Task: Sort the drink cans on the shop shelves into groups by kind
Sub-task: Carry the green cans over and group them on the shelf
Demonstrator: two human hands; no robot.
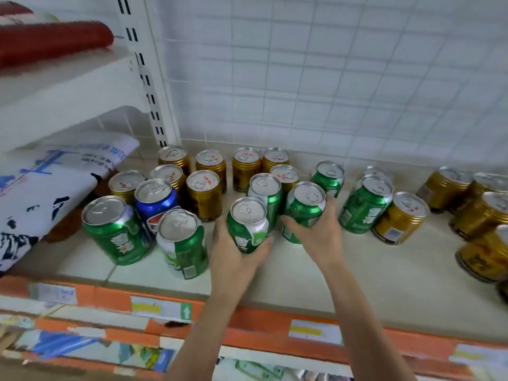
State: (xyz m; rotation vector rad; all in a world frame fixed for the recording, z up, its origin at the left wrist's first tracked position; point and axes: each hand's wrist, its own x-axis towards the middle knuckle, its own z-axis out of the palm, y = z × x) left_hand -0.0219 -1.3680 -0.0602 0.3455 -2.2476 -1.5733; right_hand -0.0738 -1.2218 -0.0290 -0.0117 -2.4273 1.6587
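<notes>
Green cans (248, 225) (303, 211) stand upright (one per hand (236, 257) (316, 237)).

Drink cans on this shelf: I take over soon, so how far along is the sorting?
Partly done. Ribbed gold cans already cluster at the back. The left hand and right hand each grip a green can. Left: the lone blue can sits among greens, and a stray gold can stands beside green ones.
</notes>
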